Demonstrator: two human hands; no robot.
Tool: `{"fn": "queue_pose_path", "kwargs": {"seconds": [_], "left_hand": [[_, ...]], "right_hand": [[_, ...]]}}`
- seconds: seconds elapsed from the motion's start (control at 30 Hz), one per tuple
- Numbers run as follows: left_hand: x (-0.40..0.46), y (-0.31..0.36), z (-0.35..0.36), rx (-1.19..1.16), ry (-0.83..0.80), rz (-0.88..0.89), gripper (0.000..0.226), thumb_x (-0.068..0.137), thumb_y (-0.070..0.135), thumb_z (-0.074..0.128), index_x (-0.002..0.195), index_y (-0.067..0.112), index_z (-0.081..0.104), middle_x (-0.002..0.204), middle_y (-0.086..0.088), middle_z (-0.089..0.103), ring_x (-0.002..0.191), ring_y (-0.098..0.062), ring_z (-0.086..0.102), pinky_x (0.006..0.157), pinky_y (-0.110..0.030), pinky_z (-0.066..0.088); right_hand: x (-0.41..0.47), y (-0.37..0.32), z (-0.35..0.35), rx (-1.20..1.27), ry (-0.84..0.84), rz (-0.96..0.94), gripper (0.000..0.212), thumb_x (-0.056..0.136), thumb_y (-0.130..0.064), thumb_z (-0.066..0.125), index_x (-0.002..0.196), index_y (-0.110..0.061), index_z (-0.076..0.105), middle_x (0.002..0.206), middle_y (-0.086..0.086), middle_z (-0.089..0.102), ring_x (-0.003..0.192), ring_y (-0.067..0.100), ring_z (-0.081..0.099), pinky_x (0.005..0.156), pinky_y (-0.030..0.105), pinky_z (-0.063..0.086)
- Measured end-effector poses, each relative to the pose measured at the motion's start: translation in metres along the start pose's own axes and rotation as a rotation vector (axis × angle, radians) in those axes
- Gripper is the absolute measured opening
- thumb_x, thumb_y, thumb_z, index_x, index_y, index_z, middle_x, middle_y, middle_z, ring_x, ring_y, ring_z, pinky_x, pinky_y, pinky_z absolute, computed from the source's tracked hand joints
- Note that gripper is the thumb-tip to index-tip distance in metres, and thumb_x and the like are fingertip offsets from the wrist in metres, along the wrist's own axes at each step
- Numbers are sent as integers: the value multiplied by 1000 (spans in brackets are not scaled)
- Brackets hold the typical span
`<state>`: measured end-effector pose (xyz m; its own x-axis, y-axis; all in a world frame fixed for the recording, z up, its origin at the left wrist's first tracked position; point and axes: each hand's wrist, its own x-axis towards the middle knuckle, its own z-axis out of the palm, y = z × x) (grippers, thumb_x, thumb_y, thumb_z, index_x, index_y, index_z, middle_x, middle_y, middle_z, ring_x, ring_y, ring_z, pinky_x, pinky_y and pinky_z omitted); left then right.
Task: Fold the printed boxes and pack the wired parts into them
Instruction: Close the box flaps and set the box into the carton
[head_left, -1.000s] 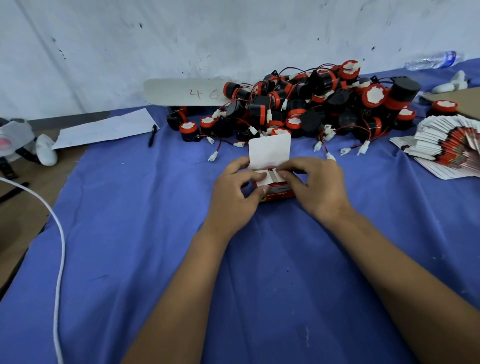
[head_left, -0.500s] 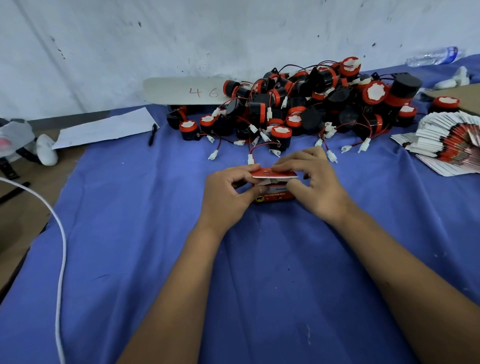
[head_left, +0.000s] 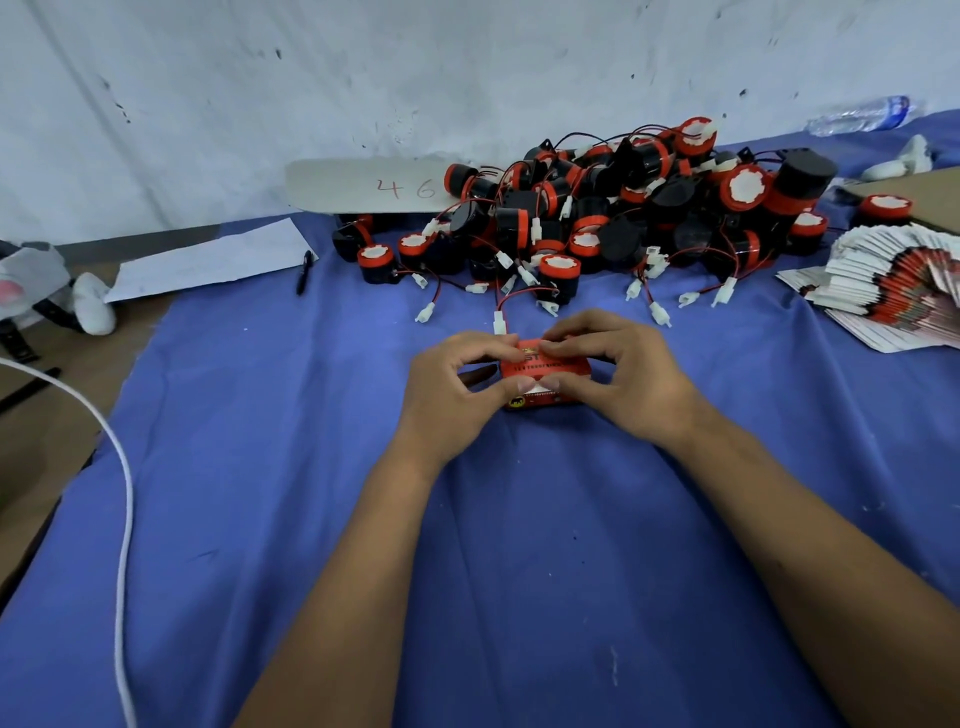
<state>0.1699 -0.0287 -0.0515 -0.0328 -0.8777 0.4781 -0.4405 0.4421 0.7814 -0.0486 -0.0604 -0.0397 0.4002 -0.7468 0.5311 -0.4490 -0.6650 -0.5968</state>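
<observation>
Hands, left (head_left: 451, 384) and right (head_left: 618, 376), pinching red box (head_left: 545, 364) closed; uneven pressure could crush it or pop the lid.

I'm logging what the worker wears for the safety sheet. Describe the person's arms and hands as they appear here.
Both forearms are bare as far as the picture shows, with no sleeves in view. The left hand and the right hand wear no gloves. No watch, bracelet or ring shows on either wrist or on the visible fingers, and no tape, bandage or marking is visible. The fingernails look short and plain.
</observation>
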Motion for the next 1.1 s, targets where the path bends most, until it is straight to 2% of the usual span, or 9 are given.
{"fn": "queue_pose_path", "kwargs": {"seconds": [0.23, 0.37, 0.47, 0.57, 0.73, 0.87, 0.93, 1.03, 1.1], "left_hand": [[0, 1, 0, 3, 6, 19, 20, 82, 11, 87, 101, 14, 80, 115, 1, 74, 112, -9, 69, 98, -33, 58], [-3, 5, -3, 7, -14, -29, 47, 77, 21, 92, 120, 17, 74, 130, 2, 67, 120, -6, 64, 97, -22, 55], [-5, 8, -2, -28, -50, -77, 61, 76, 22, 93, 130, 18, 66, 126, 10, 70, 116, -5, 67, 95, -27, 58], [-5, 10, -3, -1, -74, -92, 72, 73, 16, 94, 137, 20, 61, 131, 8, 68, 120, -4, 64, 98, -30, 58], [-5, 12, -1, 34, -75, -97, 80, 70, 11, 95, 141, 17, 57, 133, 2, 66, 122, -8, 63, 101, -36, 57], [-5, 13, 1, 36, -79, -88, 83, 69, 7, 94, 142, 16, 56, 131, 0, 66, 121, -5, 62, 95, -24, 57], [-6, 14, 2, 56, -79, -76, 83, 70, 8, 94, 143, 16, 56, 131, -1, 66, 121, -5, 62, 95, -25, 58], [-5, 14, 3, 74, -61, -69, 80, 71, 16, 95, 141, 16, 57, 130, 0, 67, 120, -9, 64, 99, -36, 58], [-6, 14, 3, 71, -56, -76, 80, 70, 17, 96, 140, 16, 58, 130, 0, 68, 120, -9, 64, 99, -39, 57]], "right_hand": [[0, 1, 3, -80, 14, -53, 34, 83, -24, 84, 112, -8, 78, 117, 0, 70, 111, 15, 63, 97, 36, 53], [-1, 1, 0, -62, -19, -59, 38, 83, -37, 82, 113, -15, 77, 117, -4, 68, 112, 11, 63, 91, 34, 56], [-1, 0, 2, -59, -45, -30, 41, 82, -44, 80, 118, -24, 76, 119, -7, 66, 114, 11, 57, 85, 31, 56], [3, 0, 2, -96, -44, -31, 35, 86, -40, 77, 116, -23, 76, 116, -6, 68, 110, 14, 57, 84, 31, 53], [5, -4, 1, -74, -34, -8, 33, 94, -43, 62, 116, -24, 77, 112, -6, 70, 109, 13, 59, 94, 31, 48], [9, -7, 4, -71, 47, 32, 23, 100, -32, 62, 104, -20, 81, 103, -5, 73, 101, 15, 63, 89, 40, 51], [9, -7, 4, -79, 61, 46, 21, 97, -33, 66, 100, -20, 81, 101, -5, 73, 100, 14, 64, 87, 43, 52], [3, -7, 0, -78, -42, 24, 41, 82, -54, 74, 111, -24, 78, 109, -9, 70, 107, 13, 60, 89, 38, 53], [1, -7, -1, -69, -60, 9, 47, 78, -52, 79, 116, -25, 76, 112, -8, 68, 109, 14, 60, 88, 38, 53]]}}
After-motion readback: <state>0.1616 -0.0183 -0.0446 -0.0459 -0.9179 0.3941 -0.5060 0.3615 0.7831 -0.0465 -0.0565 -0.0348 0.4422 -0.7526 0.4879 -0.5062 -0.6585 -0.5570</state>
